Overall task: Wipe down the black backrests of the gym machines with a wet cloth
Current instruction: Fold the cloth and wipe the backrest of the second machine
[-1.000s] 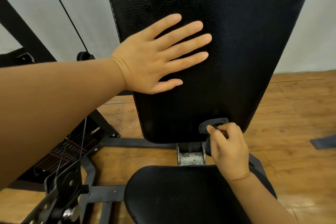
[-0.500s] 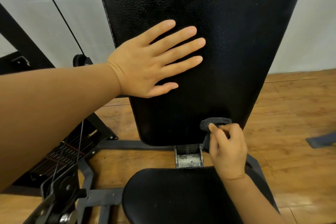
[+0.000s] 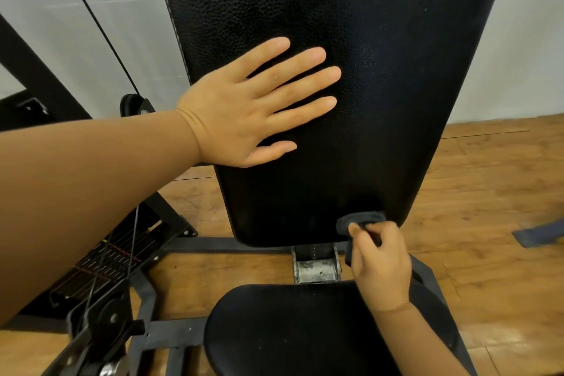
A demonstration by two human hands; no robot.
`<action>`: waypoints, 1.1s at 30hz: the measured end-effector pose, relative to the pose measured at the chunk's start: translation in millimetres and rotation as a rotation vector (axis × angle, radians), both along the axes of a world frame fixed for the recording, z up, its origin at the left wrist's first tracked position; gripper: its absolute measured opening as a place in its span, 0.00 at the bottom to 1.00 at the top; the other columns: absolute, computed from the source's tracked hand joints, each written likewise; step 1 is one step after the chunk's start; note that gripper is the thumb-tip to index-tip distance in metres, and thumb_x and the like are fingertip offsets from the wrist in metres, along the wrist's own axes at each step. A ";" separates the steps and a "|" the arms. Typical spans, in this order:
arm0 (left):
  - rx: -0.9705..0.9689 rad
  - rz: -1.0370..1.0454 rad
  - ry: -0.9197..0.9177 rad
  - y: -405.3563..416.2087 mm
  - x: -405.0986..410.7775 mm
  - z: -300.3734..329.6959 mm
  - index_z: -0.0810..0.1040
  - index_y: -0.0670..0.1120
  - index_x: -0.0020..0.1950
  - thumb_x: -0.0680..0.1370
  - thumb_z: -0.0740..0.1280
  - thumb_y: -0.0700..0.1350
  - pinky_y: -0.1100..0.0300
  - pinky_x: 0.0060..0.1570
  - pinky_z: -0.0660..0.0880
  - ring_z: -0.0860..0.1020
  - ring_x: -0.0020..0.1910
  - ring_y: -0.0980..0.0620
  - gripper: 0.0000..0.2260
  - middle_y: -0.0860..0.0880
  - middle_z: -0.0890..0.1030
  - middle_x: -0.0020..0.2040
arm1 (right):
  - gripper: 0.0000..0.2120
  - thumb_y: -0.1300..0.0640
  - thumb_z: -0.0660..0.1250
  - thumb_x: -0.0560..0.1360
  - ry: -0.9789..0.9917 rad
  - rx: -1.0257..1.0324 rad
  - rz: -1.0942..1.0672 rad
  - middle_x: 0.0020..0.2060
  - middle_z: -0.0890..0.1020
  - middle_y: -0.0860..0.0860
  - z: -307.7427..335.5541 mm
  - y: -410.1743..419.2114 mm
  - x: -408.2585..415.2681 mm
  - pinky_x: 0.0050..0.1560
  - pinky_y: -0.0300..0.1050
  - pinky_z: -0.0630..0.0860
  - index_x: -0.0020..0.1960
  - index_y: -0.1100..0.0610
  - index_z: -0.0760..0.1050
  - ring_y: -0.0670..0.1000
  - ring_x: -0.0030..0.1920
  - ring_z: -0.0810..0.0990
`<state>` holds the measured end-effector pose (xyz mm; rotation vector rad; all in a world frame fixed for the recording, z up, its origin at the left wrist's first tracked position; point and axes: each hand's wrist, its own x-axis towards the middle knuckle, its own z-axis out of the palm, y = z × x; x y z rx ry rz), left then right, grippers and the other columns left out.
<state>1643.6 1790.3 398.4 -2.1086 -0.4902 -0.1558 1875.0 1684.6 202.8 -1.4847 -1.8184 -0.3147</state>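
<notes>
Little has shifted, left hand point(image 3: 244, 110) still flat, fingers spread on backrest point(image 3: 381, 86), right hand point(image 3: 380, 266) pinching dark cloth point(image 3: 360, 220) at 5 o'clock.

No text, label, brand, number or sign can be read anywhere in the frame. The weight stack point(image 3: 100, 262) at the lower left shows thin pale and red marks across its plates, but they are too small and blurred to read.
</notes>
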 end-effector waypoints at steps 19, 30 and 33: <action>-0.001 -0.020 -0.010 0.0 1.1 -4.2 0.56 0.44 0.77 0.81 0.54 0.56 0.45 0.72 0.51 0.55 0.75 0.41 0.28 0.42 0.58 0.76 | 0.11 0.64 0.58 0.70 0.067 0.036 -0.078 0.44 0.74 0.61 1.3 5.3 20.7 0.37 0.49 0.76 0.51 0.58 0.70 0.59 0.42 0.73; 0.000 -0.023 -0.018 1.0 2.1 -3.4 0.57 0.44 0.77 0.81 0.54 0.56 0.45 0.72 0.50 0.55 0.75 0.42 0.28 0.43 0.57 0.76 | 0.12 0.62 0.55 0.69 0.211 0.077 -0.160 0.45 0.75 0.65 32.9 24.3 38.8 0.47 0.46 0.66 0.49 0.64 0.72 0.58 0.47 0.70; 0.001 -0.019 -0.020 0.9 1.0 -3.0 0.57 0.44 0.77 0.81 0.54 0.56 0.45 0.73 0.49 0.55 0.75 0.42 0.28 0.43 0.57 0.76 | 0.12 0.63 0.55 0.70 0.186 0.086 -0.131 0.45 0.76 0.65 26.8 22.1 39.1 0.47 0.45 0.67 0.50 0.62 0.71 0.58 0.48 0.70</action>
